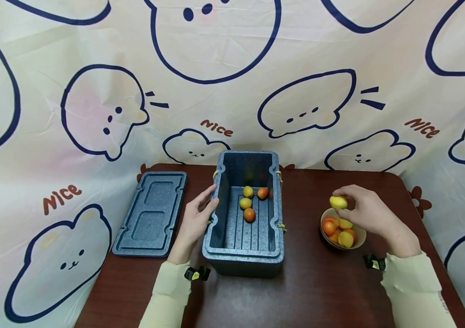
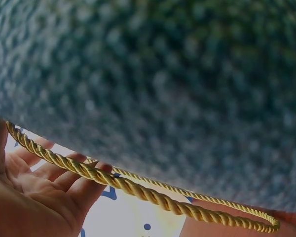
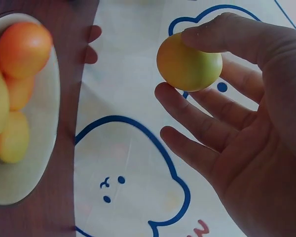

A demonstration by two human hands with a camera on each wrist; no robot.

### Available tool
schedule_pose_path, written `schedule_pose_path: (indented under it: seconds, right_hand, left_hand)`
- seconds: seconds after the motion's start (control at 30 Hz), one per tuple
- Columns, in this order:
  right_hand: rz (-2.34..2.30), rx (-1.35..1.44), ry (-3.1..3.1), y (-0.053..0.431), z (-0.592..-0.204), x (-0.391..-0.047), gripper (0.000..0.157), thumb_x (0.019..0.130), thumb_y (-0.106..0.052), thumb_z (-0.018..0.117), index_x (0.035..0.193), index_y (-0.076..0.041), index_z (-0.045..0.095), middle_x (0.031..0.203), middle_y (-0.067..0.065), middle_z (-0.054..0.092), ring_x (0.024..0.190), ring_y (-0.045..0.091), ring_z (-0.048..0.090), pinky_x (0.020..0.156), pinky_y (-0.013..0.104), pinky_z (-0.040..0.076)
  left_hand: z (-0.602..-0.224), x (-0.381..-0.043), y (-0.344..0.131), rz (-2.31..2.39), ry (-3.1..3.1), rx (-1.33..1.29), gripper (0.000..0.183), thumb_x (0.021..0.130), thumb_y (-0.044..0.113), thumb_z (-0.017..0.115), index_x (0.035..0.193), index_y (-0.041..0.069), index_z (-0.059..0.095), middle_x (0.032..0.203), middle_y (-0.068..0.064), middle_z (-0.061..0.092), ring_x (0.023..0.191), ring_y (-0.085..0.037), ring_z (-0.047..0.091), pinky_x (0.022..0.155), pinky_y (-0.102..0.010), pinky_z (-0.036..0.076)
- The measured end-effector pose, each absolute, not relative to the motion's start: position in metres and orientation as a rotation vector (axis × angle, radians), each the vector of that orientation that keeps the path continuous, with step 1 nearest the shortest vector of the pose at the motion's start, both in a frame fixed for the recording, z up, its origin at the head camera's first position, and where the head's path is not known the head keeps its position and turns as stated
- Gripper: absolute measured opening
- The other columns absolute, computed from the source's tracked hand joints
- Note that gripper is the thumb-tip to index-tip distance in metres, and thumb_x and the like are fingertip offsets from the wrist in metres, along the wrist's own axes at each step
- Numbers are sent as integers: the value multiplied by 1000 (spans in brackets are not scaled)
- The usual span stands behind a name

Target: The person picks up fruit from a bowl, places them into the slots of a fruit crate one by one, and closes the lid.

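While the right hand (image 1: 364,208), above the fruit bowl (image 3: 45,143), pinches a yellow fruit (image 1: 337,202), the left hand (image 1: 196,218), fingers (image 1: 206,193) extended, apparently touches the foam box (image 1: 242,256) at its right.

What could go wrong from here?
The right hand pinches the yellow fruit near its fingertips, so it might slip. Fruit piled in the bowl could roll out if knocked. The gold rope runs close by the left hand and might snag its fingers.

The word "Nice" (image 1: 62,199) repeats across the backdrop (image 1: 224,105).
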State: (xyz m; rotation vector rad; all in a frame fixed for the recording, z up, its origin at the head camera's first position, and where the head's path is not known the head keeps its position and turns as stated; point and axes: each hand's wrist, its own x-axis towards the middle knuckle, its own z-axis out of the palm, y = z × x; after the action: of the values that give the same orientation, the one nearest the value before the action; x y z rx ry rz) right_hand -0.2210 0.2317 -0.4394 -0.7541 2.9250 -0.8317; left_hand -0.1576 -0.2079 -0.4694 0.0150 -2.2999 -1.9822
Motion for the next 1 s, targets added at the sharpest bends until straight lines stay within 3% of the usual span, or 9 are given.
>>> schedule_pose_path:
  seconds: [1.0]
  right_hand:
    - [-833,-904,2912,202,-420,-238,36,83,-5,79,117,-7,69,114,10,67,96,26,59,84,48,53]
  left_hand:
    - [-468,-157,-208,-1984,-2300,19,45,104,20,60,148,13,53,154,-10,46,141,-23,41,113,-49,36]
